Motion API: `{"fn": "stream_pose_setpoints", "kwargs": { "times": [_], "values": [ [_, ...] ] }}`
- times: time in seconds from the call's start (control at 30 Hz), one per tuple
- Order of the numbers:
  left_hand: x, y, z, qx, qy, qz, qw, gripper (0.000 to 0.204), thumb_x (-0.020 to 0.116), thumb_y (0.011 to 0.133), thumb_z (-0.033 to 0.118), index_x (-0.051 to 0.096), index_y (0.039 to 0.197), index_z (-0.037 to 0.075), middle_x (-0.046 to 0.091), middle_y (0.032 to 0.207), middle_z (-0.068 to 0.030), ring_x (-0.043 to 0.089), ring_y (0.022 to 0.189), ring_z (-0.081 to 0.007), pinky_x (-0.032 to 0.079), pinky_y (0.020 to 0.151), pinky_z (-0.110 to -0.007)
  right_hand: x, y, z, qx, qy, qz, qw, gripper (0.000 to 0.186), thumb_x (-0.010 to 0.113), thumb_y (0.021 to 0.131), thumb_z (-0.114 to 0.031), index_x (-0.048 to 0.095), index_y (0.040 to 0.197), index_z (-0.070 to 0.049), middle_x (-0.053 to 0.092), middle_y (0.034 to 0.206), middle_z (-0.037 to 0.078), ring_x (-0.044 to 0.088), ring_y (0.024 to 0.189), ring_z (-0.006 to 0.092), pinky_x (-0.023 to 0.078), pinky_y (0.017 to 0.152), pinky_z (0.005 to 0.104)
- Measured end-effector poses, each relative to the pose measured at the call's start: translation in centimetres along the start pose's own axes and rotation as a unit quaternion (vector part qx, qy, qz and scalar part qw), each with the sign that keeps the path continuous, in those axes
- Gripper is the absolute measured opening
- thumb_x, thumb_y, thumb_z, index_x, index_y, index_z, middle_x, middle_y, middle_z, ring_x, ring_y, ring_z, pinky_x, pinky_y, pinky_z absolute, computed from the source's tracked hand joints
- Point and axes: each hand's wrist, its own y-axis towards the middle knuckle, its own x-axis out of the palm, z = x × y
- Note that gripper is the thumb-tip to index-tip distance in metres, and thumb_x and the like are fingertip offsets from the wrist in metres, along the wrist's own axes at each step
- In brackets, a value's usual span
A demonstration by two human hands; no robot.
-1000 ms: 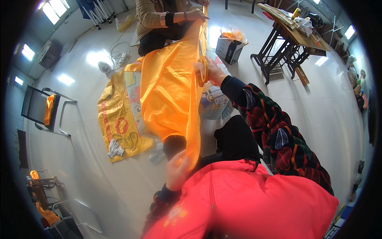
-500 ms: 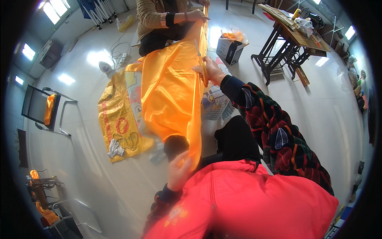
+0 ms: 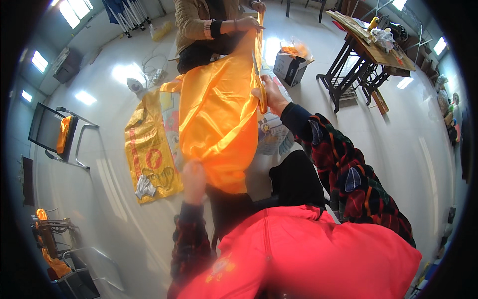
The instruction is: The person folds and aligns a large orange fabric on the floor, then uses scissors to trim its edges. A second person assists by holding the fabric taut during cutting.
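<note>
A long piece of shiny orange satin cloth (image 3: 219,109) stretches from a person across from me down toward my lap. My right hand (image 3: 274,95) is closed round the orange-yellow handles of a pair of scissors (image 3: 263,101), whose blades point away from me along the cloth's right edge. My left hand (image 3: 194,180), smeared by motion, is beside the near left corner of the cloth; its fingers are not clear. At the far end, the other person's hand (image 3: 249,23) holds the cloth's edge.
Left of the cloth, a yellow woven sack (image 3: 142,122) lies on the floor with a pale glove (image 3: 145,186) on it. A box (image 3: 290,70) with orange cloth stands far right, near a wooden table with a dark iron frame (image 3: 368,47). A chair (image 3: 59,132) stands left.
My left hand has left the cloth's near right edge and swung left. That near edge now hangs looser and farther left. My right hand with the scissors has shifted slightly right.
</note>
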Motion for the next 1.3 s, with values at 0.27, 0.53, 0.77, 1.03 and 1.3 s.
{"fn": "stream_pose_setpoints", "kwargs": {
  "times": [0.27,0.53,0.77,1.03,1.3],
  "values": [
    [11.8,8.9,8.1,0.200,-0.007,0.046,0.979,0.069,0.070,0.080,0.016,0.038,0.138,-0.002,0.055,0.123,-0.0211,0.052,0.118,-0.0320,0.041,0.099,-0.039,1.0,-1.9,1.1,-0.030,-0.051,0.038,0.998,0.047,0.063,0.078,-0.009,0.043,0.119,0.000,0.056,0.076,0.008,0.055,0.056,0.0126,0.045,0.050,0.0270],
    [13.5,6.8,13.0,0.093,-0.168,-0.216,0.957,0.081,0.080,0.071,0.012,0.036,0.139,-0.001,0.061,0.112,-0.0154,0.063,0.095,-0.0212,0.051,0.079,-0.031,0.2,-6.1,2.4,-0.019,-0.087,0.010,0.996,0.044,0.059,0.082,-0.002,0.040,0.122,-0.004,0.055,0.077,0.003,0.054,0.058,0.0079,0.043,0.050,0.0225],
    [13.7,4.5,10.2,0.162,-0.184,-0.128,0.961,0.053,0.078,0.075,0.010,0.054,0.121,-0.005,0.063,0.100,-0.0135,0.063,0.078,-0.0161,0.052,0.068,-0.028,-0.9,-9.6,0.9,0.010,0.113,-0.016,0.993,0.045,0.066,0.085,-0.009,0.042,0.123,-0.004,0.058,0.083,0.004,0.055,0.068,0.0083,0.045,0.059,0.0232],
    [13.6,1.1,9.6,-0.069,-0.342,-0.068,0.935,0.022,0.059,0.094,0.007,0.056,0.114,-0.002,0.062,0.078,-0.0038,0.059,0.058,-0.0078,0.048,0.054,-0.020,-3.5,-10.9,-3.1,0.175,0.151,-0.106,0.967,0.035,0.052,0.098,-0.039,0.044,0.115,-0.010,0.052,0.072,0.000,0.046,0.049,0.0064,0.039,0.043,0.0195],
    [13.1,0.0,9.1,-0.093,-0.304,-0.054,0.947,0.012,0.058,0.092,0.006,0.061,0.100,-0.002,0.062,0.081,-0.0077,0.059,0.061,-0.0118,0.048,0.055,-0.024,-4.0,-9.7,-2.6,0.198,0.196,-0.164,0.946,0.042,0.043,0.100,-0.045,0.044,0.120,-0.008,0.051,0.072,0.001,0.049,0.050,0.0086,0.041,0.044,0.0208]
  ]
}}
